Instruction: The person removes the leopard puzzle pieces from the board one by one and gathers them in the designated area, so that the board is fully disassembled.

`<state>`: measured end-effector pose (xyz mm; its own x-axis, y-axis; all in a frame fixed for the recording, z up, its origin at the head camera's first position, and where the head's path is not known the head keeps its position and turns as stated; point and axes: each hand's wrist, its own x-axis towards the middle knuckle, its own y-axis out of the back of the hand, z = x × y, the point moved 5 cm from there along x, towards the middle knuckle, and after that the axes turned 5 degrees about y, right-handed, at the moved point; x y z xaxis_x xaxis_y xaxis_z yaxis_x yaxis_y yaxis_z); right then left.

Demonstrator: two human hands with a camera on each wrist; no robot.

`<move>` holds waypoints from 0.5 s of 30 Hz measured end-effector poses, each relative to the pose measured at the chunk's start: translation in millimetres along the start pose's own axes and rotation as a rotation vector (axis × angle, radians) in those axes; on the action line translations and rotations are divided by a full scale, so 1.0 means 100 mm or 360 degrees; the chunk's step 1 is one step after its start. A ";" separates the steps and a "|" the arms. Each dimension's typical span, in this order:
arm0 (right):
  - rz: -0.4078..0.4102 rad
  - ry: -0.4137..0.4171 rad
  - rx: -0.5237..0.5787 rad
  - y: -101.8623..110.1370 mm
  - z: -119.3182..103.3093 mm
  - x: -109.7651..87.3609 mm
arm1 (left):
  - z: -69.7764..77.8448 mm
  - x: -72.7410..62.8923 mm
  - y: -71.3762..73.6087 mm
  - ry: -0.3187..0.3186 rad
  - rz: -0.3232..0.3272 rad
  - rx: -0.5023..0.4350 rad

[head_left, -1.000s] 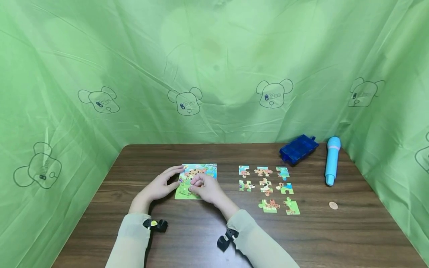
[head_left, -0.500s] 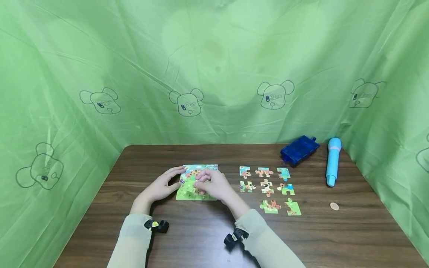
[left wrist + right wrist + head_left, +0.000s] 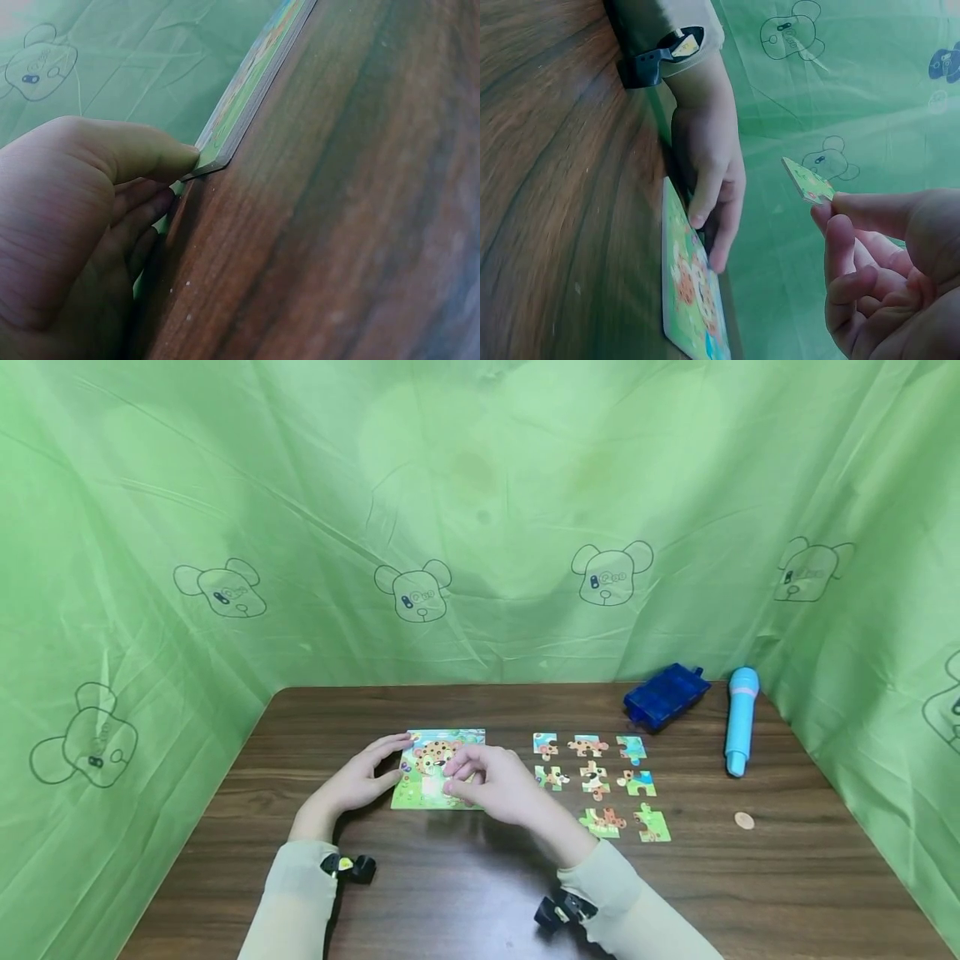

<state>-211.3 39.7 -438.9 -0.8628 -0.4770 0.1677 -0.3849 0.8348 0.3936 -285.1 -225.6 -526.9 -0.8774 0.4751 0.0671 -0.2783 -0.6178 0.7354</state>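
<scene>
A picture board (image 3: 450, 802) with a spotted cartoon animal on a green and blue ground lies on the table. My left hand (image 3: 360, 777) rests at its left side, fingers spread, with a fingertip by the top left corner. In the left wrist view the thumb (image 3: 161, 154) touches the board's edge. Above the board, my right hand (image 3: 506, 785) pinches a green puzzle piece (image 3: 808, 180) between thumb and fingers, raised over the surface. The right hand hides part of the board in the head view.
Several loose puzzle pieces (image 3: 637, 782) lie in rows right of the board. Behind them is a blue translucent case (image 3: 666, 696), with a light blue toy microphone (image 3: 742, 722) beside it. A small round disc (image 3: 744, 820) lies at the right. Green cloth (image 3: 480, 527) surrounds the table.
My right hand has shifted right and lifted with the puzzle piece, uncovering more of the animal's face on the board. My left hand has stayed at the board's left side.
</scene>
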 end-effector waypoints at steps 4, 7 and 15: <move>-0.0016 -0.0010 0.0023 0.10 0.01 -0.14 | 0.00 0.00 -0.01 -0.0013 0.0003 0.0012; -0.0042 -0.0005 0.0073 0.16 0.05 -0.25 | 0.00 -0.01 -0.01 -0.0006 0.0006 0.0020; -0.0034 -0.0042 -0.0035 0.46 0.28 -0.51 | -0.01 -0.01 -0.01 0.0018 -0.0001 0.0017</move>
<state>-193.9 110.4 -455.1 -0.8630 -0.4868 0.1351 -0.3962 0.8181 0.4168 -284.4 -226.0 -528.3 -0.8816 0.4683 0.0590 -0.2746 -0.6106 0.7428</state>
